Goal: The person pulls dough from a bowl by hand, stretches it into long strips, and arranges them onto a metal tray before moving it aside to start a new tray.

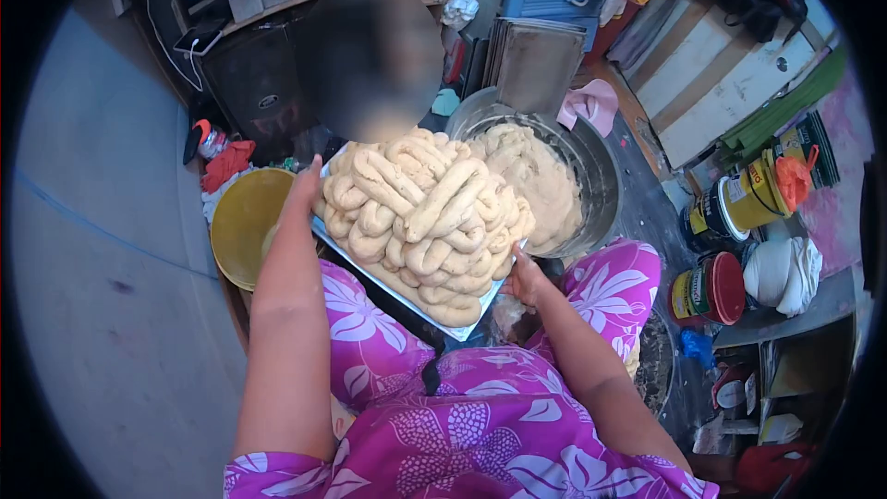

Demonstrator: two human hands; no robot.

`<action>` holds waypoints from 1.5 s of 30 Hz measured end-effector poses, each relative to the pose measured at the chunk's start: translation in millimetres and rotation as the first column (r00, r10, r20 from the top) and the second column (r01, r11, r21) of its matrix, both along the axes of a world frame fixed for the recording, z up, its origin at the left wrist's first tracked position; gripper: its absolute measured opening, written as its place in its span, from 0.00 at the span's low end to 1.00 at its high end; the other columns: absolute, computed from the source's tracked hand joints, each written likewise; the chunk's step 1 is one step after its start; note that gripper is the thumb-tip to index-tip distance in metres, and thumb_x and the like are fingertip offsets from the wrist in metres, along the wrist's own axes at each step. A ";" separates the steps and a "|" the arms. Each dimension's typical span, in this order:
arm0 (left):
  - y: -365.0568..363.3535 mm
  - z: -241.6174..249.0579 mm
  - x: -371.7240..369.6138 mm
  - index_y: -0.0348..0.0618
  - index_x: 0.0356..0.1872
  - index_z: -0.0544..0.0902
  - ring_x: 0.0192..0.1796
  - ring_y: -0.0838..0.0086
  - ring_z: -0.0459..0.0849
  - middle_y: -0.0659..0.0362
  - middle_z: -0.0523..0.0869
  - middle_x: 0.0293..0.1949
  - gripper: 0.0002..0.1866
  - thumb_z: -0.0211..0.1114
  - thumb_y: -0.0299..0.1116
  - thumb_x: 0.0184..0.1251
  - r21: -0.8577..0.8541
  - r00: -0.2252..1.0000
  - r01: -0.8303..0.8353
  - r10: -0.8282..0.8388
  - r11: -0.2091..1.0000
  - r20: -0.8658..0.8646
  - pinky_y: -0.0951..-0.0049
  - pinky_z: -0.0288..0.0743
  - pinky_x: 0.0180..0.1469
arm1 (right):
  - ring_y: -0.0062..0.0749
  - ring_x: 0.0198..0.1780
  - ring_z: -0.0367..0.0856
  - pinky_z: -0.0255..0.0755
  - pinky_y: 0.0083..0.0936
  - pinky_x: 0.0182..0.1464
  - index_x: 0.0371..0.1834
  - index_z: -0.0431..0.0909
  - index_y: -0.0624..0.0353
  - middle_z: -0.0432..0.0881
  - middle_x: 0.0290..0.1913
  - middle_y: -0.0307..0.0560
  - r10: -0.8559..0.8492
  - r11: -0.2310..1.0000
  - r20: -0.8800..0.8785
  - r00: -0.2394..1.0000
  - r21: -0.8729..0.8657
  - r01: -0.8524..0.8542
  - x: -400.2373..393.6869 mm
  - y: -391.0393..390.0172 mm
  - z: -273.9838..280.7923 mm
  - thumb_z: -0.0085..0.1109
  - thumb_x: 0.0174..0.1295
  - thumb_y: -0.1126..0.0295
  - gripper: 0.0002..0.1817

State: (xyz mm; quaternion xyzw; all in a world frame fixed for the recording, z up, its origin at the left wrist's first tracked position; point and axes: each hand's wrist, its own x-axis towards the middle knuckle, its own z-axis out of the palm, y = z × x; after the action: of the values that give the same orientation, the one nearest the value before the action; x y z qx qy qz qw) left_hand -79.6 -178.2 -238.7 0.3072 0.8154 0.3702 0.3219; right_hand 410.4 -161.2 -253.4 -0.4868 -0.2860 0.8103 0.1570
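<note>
A tray (465, 332) of dough twists (425, 212) is apparently being steadied, its edges gripped by left hand (310, 187) and right hand (525, 279). For any shift, level handling seems required.

We have dough pieces (416, 212) on a tray (461, 334) before us, between our left hand (305, 188) and right hand (526, 277). Behind it, rightward, a basin (606, 176) holds a dough mass (540, 189); leftward stands a bowl (226, 245)

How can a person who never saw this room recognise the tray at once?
Find the purple flowered clothing in the lower part of the picture. Just above it, the left hand and right hand hold the tray. Unlike the round grey basin beside it, the tray has straight sides and bears piled dough ropes.
</note>
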 end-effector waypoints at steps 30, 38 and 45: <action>-32.6 1.7 11.9 0.28 0.52 0.74 0.57 0.52 0.74 0.37 0.75 0.53 0.41 0.41 0.63 0.65 0.074 0.987 -0.099 0.088 0.992 0.134 0.61 0.64 0.58 | 0.45 0.59 0.69 0.64 0.47 0.57 0.66 0.60 0.54 0.69 0.62 0.50 0.299 0.942 0.250 0.921 0.080 -0.327 -6.8 101.4 0.6 0.28 0.57 0.28 0.46; -10.9 31.6 23.8 0.31 0.52 0.76 0.50 0.68 0.77 0.51 0.80 0.49 0.37 0.43 0.62 0.66 0.103 0.951 -0.081 0.046 0.991 0.306 0.69 0.68 0.53 | 0.42 0.62 0.68 0.63 0.44 0.62 0.68 0.55 0.53 0.67 0.63 0.49 -0.222 0.975 -0.204 0.953 -0.037 0.220 -40.6 81.4 -1.2 0.41 0.58 0.34 0.42; -7.9 47.5 23.5 0.35 0.39 0.81 0.38 0.71 0.79 0.55 0.82 0.37 0.36 0.43 0.64 0.65 -0.174 0.971 -0.128 0.159 0.976 0.177 0.70 0.71 0.43 | 0.42 0.61 0.70 0.65 0.43 0.61 0.68 0.53 0.53 0.67 0.63 0.52 -0.218 0.958 -0.373 0.902 -0.257 0.125 -38.4 90.1 -5.6 0.47 0.57 0.35 0.43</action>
State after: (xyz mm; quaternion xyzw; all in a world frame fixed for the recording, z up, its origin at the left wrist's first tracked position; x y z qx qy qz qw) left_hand -56.2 -186.1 -191.2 0.1834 0.8283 0.3532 0.3944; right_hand 372.0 -71.1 -259.1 -0.3504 -0.1094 0.9023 0.2262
